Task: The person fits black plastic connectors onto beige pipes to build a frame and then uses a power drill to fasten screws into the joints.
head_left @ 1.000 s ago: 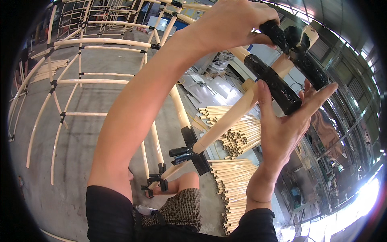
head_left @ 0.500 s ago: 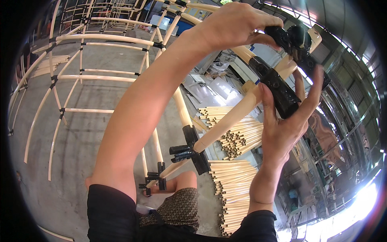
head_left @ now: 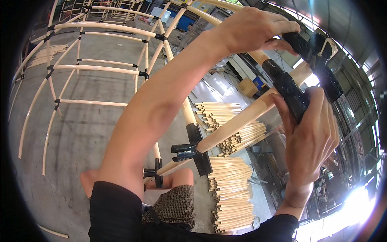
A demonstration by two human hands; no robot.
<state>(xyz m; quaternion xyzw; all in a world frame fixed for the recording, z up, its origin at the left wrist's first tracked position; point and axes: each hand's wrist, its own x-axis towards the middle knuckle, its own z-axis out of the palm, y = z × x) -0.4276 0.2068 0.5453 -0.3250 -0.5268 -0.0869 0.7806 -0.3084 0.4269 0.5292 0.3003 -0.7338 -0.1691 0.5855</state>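
Observation:
A cream-coloured pipe [head_left: 238,121] slants up to the right in front of me. Near its upper end my left hand [head_left: 258,32] pinches one arm of a black pipe joint [head_left: 296,43] between thumb and fingers. Lower on the same pipe, my right hand [head_left: 312,133] is closed on a second black pipe joint [head_left: 294,97], thumb on one side and fingers on the other. Another cream pipe runs into that joint from the upper left. At the slanting pipe's lower part sits a black joint [head_left: 199,149] with short open sockets.
Pipe frames with black joints [head_left: 161,37] stand on the grey floor [head_left: 92,133] to the left. Below and right lie stacked cream pipes [head_left: 231,193] and another bundle [head_left: 242,129]. Clear sheeting and metal racks [head_left: 354,117] line the right side.
Both hands have shifted to the right in view, along with the pipe's upper end. My right hand's fingers, spread before with one reaching upward, now bend around the lower joint.

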